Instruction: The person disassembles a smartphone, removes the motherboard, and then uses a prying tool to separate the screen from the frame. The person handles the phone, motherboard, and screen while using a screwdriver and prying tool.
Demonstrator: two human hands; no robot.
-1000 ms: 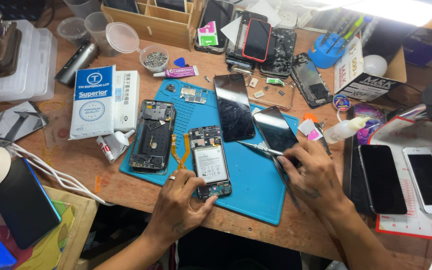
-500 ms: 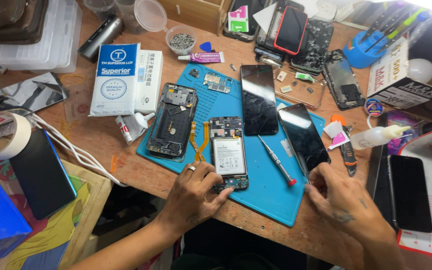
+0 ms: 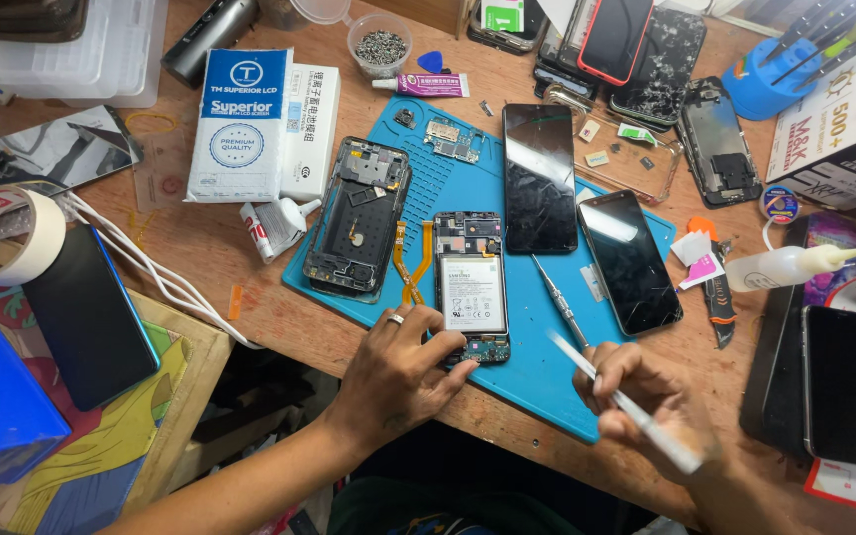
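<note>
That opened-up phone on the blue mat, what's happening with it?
A person is working on an opened phone, its battery showing, on a blue work mat. The left hand steadies the phone's lower end, while the right hand holds a thin white tool, blurred, just off to the side. A screwdriver, two dark screens and an empty phone frame lie on the mat nearby.

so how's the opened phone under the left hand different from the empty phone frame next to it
The opened phone carries a white battery that fills most of its middle; the phone frame is a dark, mostly hollow shell with no battery. The left hand touches the opened phone's lower end, while nothing touches the frame. The frame is tilted slightly; the phone lies straighter. Both rest back-open on the blue mat.
</note>
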